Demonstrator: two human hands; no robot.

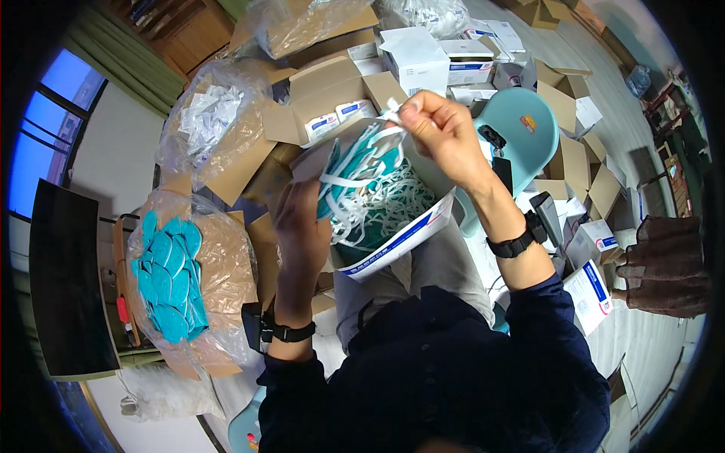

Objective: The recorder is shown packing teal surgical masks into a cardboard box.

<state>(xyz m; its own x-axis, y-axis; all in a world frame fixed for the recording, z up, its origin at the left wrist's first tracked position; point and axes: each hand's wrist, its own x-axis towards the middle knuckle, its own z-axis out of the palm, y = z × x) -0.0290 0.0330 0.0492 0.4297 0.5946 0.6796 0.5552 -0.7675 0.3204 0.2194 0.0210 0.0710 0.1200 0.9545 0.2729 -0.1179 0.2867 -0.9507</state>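
Observation:
A white carton (399,246) with a blue stripe stands open over my lap, full of white straps (393,198) and teal pieces that look like face masks. My left hand (300,215) is closed round a bunch of teal masks (329,195) at the carton's left side. Above the carton's far edge my right hand (444,136) pinches the end of white straps (392,110) that run to the bunch. The straps are drawn up from the masks. My left fingertips are partly hidden behind the bunch.
A heap of teal masks (170,275) lies on plastic-lined cardboard at left. Beyond my hands stands a brown carton (326,87) holding small white packs. A light-blue plastic stool (521,117) is at far right. Bags of white material (211,117) and several white boxes surround me.

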